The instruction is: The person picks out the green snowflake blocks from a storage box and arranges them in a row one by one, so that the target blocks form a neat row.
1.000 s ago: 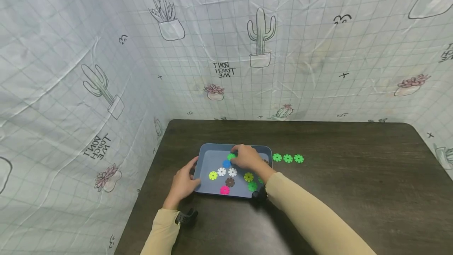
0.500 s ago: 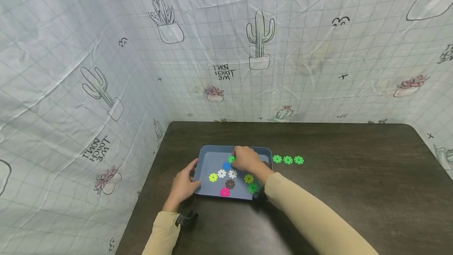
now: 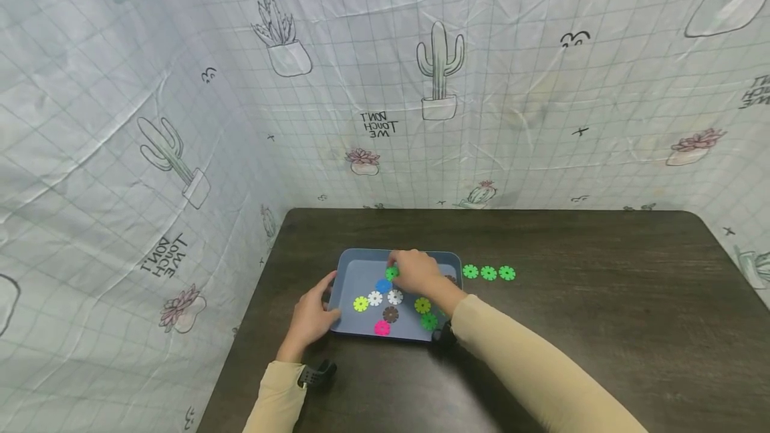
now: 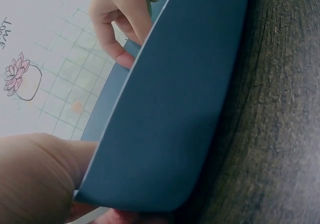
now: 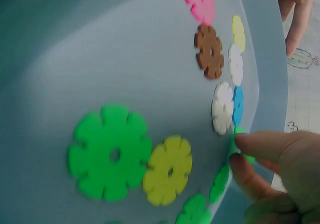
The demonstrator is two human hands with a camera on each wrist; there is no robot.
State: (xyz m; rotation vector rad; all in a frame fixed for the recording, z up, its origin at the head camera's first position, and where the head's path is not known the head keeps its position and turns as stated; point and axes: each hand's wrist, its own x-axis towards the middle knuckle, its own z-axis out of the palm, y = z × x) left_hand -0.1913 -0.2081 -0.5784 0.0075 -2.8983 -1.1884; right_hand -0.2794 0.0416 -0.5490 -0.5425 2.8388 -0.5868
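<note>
A blue-grey tray (image 3: pixel 356 271) holds several flat, notched, flower-shaped plastic discs. My left hand (image 3: pixel 309 318) grips the tray's left side, its thumb over the rim in the left wrist view. At the far middle of the tray, my right hand (image 3: pixel 418 272) pinches a green disc (image 3: pixel 392 273) between thumb and finger; in the right wrist view this disc looks tilted up. Just nearer lies a blue disc (image 3: pixel 383 285), beside white discs (image 5: pixel 222 108). A brown disc (image 3: pixel 390 314), a pink disc (image 3: pixel 381 327) and a yellow disc (image 5: pixel 168 170) lie nearer me. My right forearm hides the tray's right part.
Three green discs (image 3: pixel 488 273) lie in a row on the dark wooden table (image 3: pixel 589 299), just right of the tray. A patterned cloth (image 3: pixel 511 119) with cactus drawings hangs behind the table and along its left side.
My right thumb and finger have closed on the green disc and shifted slightly left with it. The left hand stays on the tray's edge. The head view has tilted slightly.
</note>
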